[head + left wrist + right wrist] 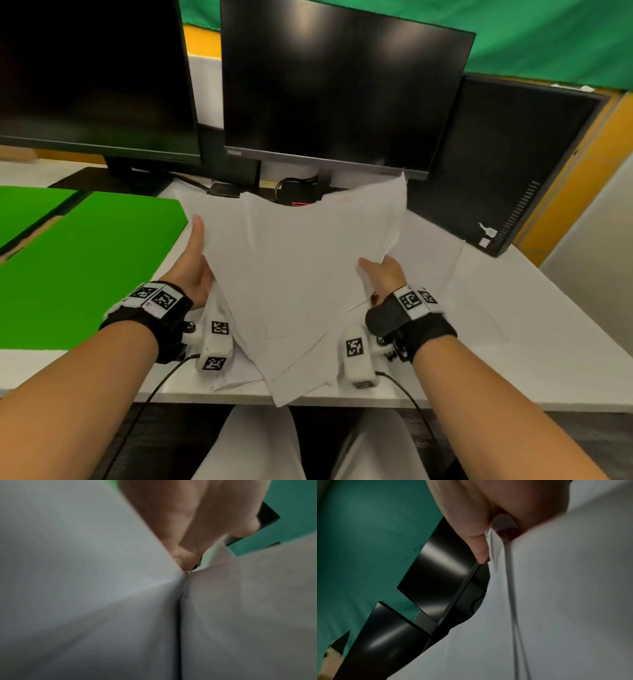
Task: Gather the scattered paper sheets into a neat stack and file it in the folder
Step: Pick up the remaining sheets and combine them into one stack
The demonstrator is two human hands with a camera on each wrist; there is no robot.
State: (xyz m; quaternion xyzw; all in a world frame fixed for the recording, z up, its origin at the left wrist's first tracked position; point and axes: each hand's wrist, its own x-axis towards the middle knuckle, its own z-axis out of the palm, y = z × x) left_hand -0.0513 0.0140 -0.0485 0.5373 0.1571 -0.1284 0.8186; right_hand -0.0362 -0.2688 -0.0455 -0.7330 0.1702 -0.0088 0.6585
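Note:
A loose, uneven bundle of white paper sheets (301,274) is lifted above the white desk, its corners fanned out and its lower tip hanging over the front edge. My left hand (197,263) holds its left side, thumb up along the edge and fingers hidden behind the paper. My right hand (383,274) grips the right side, thumb on top. The left wrist view shows blurred sheets (85,601) close against my hand. In the right wrist view a finger (479,545) pinches the sheets (556,601). The open green folder (85,267) lies flat at the left.
Two dark monitors (342,85) stand at the back of the white desk (513,342), with cables under them. A black computer case (507,164) stands at the right. More white sheets (435,260) lie on the desk under and right of the bundle.

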